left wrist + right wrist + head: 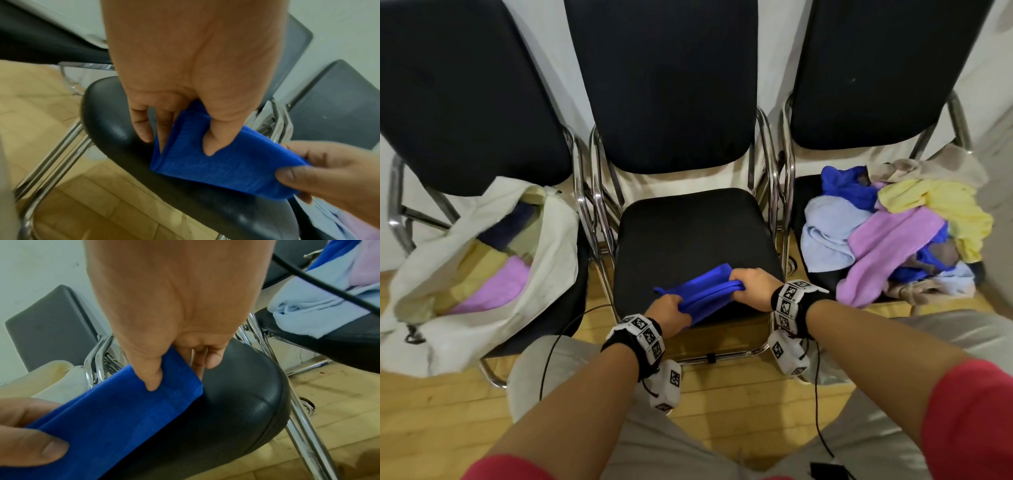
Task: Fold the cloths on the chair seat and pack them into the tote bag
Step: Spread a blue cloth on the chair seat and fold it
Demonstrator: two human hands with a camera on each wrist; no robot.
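Observation:
A folded blue cloth (705,291) lies near the front edge of the middle chair seat (688,233). My left hand (671,313) pinches its near left end, thumb on top of the blue cloth (222,162). My right hand (751,282) pinches the far right end, thumb pressed on the blue cloth (127,410). A cream tote bag (465,274) sits open on the left chair, with purple, yellow and dark folded cloths inside. A loose pile of cloths (893,233), blue, pale blue, purple, yellow and beige, covers the right chair seat.
Three black chairs with chrome frames (774,192) stand side by side against a white wall. The floor (722,394) is light wood. Black cables hang from both wrist bands. My knees in pale trousers sit just below the chair.

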